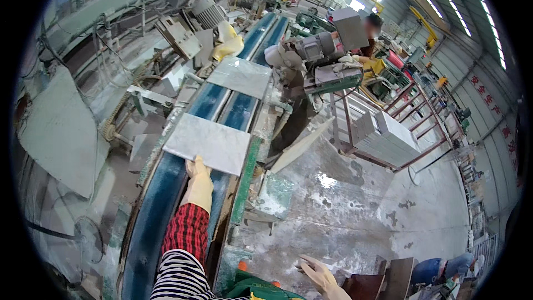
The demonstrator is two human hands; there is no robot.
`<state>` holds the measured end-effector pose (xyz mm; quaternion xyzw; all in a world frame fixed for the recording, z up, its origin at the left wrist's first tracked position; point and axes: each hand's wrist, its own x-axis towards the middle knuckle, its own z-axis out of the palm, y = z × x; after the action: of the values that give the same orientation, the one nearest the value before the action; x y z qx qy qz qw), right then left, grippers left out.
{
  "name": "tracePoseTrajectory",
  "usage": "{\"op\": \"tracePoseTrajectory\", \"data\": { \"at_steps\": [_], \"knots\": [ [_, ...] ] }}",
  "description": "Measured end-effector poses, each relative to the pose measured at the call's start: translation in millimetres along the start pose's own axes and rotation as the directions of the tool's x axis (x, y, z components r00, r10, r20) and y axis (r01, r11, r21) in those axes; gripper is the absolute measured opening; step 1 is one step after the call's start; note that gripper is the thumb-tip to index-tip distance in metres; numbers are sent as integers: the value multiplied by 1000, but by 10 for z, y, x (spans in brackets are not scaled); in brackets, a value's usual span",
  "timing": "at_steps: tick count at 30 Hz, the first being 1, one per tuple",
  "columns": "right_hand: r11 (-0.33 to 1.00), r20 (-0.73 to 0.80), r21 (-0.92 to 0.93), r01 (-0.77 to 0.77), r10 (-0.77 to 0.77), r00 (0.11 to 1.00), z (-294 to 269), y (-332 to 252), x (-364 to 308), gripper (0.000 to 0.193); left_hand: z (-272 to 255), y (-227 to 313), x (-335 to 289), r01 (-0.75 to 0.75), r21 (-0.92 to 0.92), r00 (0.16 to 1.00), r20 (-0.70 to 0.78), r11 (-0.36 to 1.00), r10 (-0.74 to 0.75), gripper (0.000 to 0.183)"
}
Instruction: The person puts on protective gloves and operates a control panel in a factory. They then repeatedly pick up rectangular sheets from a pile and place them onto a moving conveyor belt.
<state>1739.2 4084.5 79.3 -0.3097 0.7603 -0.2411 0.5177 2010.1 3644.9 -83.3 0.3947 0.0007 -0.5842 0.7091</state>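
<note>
A pale grey-white stone slab [210,143] lies flat across the two blue belts [151,228] of a conveyor. My left hand [199,182], in a cream glove, grips the slab's near edge, its fingertips at the rim. Farther up the same belts lies another grey-white slab [240,78], apart from the first. My right hand [319,275], also gloved, hovers low over the floor side, fingers stretched out and holding nothing. The red-and-black sleeve cover [187,230] on my left arm crosses above the belts.
A green metal rail [246,180] edges the conveyor's right side. Motors [316,47] stand beside its far end. Stacked slabs [388,139] sit in a rust-red frame at right. Left of the belts leans a large stone sheet [64,128]. Another person [371,30] is in the background.
</note>
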Motion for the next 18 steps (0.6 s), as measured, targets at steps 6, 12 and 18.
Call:
{"op": "tracePoseTrajectory", "data": {
  "at_steps": [6, 12, 18],
  "knots": [
    [993, -44, -32, 111, -113, 993, 219, -160, 80, 43, 488, -275, 466, 10, -49, 1000, -22, 999, -11, 63],
    [943, 38, -319, -98, 116, 992, 165, -469, 206, 46, 833, -457, 708, -30, -40, 999, -14, 999, 29, 59],
    [633, 208, -258, 730, -701, 682, 162, -2467, 887, 66, 1167, -530, 818, -42, 96, 998, -42, 994, 46, 50]
  ]
}}
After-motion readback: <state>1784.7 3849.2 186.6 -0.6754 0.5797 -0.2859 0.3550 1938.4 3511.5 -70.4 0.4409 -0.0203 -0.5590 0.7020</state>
